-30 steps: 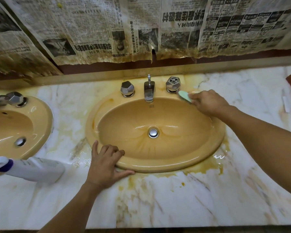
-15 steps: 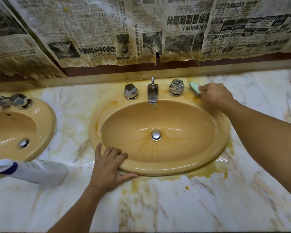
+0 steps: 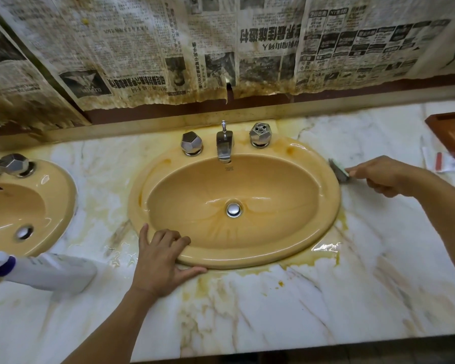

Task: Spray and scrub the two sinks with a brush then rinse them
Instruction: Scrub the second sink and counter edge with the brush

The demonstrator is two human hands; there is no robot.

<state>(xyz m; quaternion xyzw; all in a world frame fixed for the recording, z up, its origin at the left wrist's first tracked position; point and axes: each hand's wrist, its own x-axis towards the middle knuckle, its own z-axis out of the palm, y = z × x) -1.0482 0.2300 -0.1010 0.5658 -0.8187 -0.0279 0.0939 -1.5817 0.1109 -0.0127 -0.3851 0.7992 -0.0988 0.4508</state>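
Gripping brush (image 3: pixel 339 170), right hand (image 3: pixel 386 176) holds it at sink (image 3: pixel 331 198) far-right rim edge. Left hand (image 3: pixel 160 256) rests on near-left rim, fingers bent, thumb spread. Second sink (image 3: pixel 63 203), spray bottle (image 3: pixel 50 271) further left.

body parts in view: left hand (image 3: pixel 163 261), left forearm (image 3: pixel 118 329), right hand (image 3: pixel 384 177), right forearm (image 3: pixel 444 211). both hands are bare. both forearms are uncovered along the whole visible length, from wrist to edge of view. the left hand shows a thumb and four fingers.
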